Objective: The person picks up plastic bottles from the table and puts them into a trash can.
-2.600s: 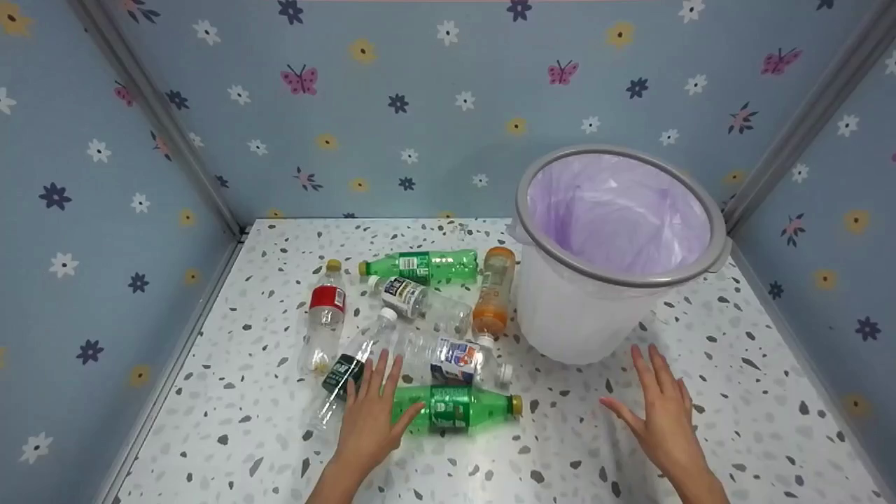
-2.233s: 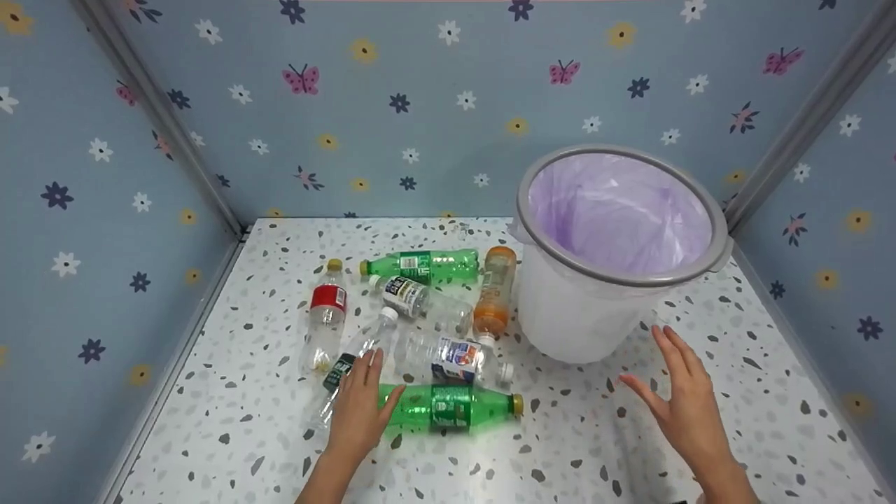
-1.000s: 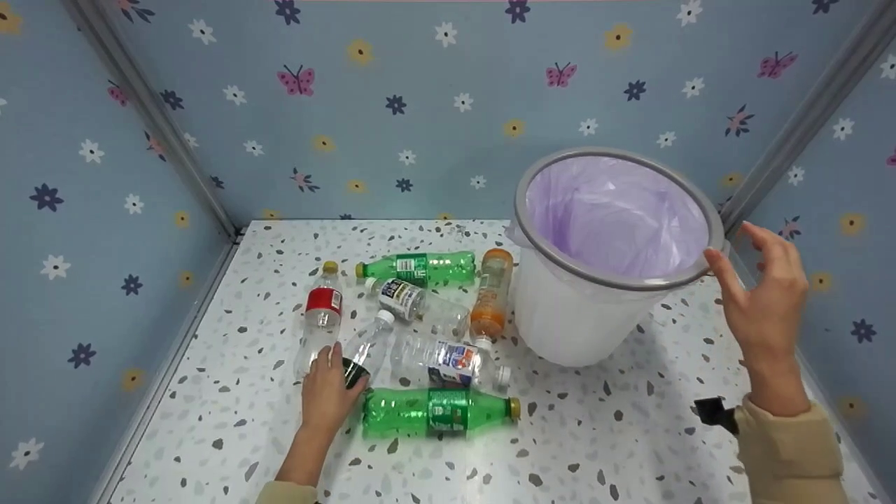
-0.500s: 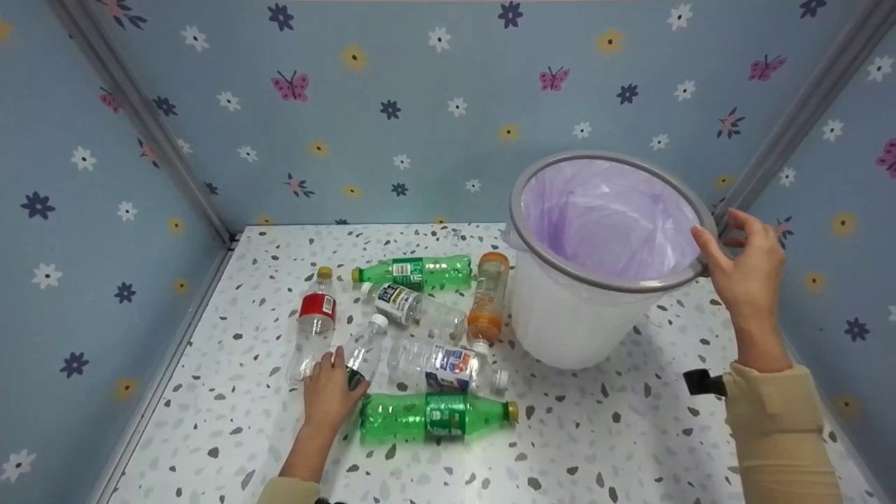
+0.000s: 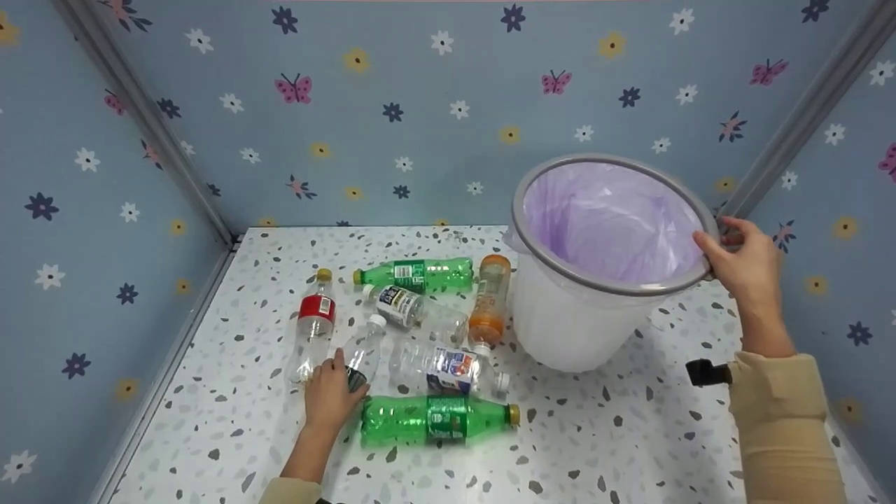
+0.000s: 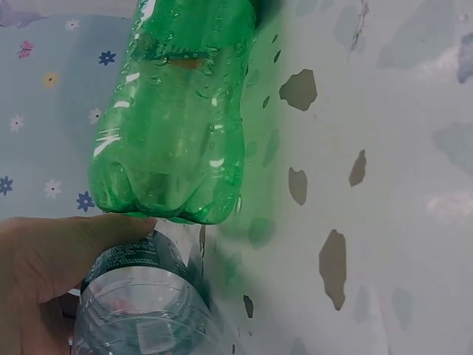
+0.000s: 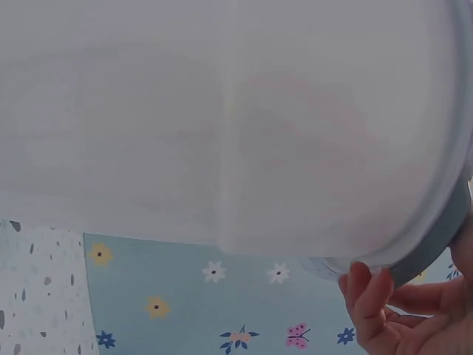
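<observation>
- With our left hand (image 5: 329,395) we grip a clear plastic bottle with a dark-green label and white cap (image 5: 364,353), thumb and fingers round it.
- It is between a clear, red-labelled plastic bottle (image 5: 315,329) and a green, yellow-capped plastic bottle (image 5: 392,420).
- Our right hand (image 5: 750,266) grips the grey rim of a white round bin (image 5: 577,329) with a purple plastic liner (image 5: 616,224).
- Beneath, we see a speckled white tabletop (image 5: 560,448).

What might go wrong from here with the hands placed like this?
The left hand grips the dark-labelled bottle close beside the nearest green bottle; lifting might knock that one rolling. The right hand holds the bin by one side of its grey rim; a sharp pull could tip it.
</observation>
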Available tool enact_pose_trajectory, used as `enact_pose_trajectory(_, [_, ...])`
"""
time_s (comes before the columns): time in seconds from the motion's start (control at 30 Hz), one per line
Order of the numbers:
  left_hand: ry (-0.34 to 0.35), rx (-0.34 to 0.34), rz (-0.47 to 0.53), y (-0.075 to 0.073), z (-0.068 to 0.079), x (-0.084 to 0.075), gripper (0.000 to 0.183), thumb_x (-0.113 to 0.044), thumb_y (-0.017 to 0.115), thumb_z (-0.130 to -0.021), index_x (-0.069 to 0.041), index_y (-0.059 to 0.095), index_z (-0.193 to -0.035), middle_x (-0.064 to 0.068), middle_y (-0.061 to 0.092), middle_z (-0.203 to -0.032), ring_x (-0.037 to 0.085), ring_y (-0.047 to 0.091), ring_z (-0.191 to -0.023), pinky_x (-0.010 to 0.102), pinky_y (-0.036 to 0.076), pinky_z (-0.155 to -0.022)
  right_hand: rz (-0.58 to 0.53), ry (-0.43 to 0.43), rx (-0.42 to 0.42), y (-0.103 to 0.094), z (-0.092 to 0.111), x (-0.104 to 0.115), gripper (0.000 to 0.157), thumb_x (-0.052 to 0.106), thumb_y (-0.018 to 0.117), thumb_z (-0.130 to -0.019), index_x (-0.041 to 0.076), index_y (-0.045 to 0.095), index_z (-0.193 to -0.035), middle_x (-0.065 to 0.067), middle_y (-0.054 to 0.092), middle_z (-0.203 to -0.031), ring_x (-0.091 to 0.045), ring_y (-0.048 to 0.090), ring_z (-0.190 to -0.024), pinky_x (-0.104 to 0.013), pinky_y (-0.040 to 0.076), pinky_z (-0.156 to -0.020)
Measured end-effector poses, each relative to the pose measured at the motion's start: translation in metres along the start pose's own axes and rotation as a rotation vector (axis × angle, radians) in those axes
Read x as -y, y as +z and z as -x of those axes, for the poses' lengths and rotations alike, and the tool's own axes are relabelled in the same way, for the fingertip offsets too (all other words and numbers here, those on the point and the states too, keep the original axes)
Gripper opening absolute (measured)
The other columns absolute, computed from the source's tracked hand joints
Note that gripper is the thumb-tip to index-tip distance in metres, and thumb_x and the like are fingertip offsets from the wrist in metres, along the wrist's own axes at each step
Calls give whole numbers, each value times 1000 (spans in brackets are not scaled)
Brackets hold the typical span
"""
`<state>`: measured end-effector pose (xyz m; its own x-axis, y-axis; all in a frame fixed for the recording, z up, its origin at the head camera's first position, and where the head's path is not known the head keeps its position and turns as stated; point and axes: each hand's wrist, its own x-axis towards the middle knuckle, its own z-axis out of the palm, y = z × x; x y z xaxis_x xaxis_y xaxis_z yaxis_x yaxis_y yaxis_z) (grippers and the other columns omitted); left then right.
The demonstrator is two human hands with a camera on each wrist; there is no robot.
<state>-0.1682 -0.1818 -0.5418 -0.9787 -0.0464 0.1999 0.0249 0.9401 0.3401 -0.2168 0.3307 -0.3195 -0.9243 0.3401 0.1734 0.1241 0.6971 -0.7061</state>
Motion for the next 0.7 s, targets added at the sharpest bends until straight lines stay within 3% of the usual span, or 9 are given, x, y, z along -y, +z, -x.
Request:
enact_pose_trajectory(0.33, [13, -36, -11, 1, 1, 2, 75, -29, 76, -65, 13, 45, -118, 27, 55, -94, 40, 53, -82, 50, 43, -68, -27, 0, -12, 1, -5, -3, 56, 32, 53, -86, -4, 41, -128, -9, 49, -88, 0, 45, -57, -12, 40, -48])
enact_pose_trajectory(0.7, [-2, -69, 21, -8, 1, 2, 74, -29, 74, -66, 13, 44, -119, 29, 54, -99, 42, 52, -87, 52, 43, -70, -98, 43, -19, 4, -7, -4, 52, 25, 54, -86, -3, 41, -128, 3, 49, -74, 1, 47, -53, -13, 42, -47])
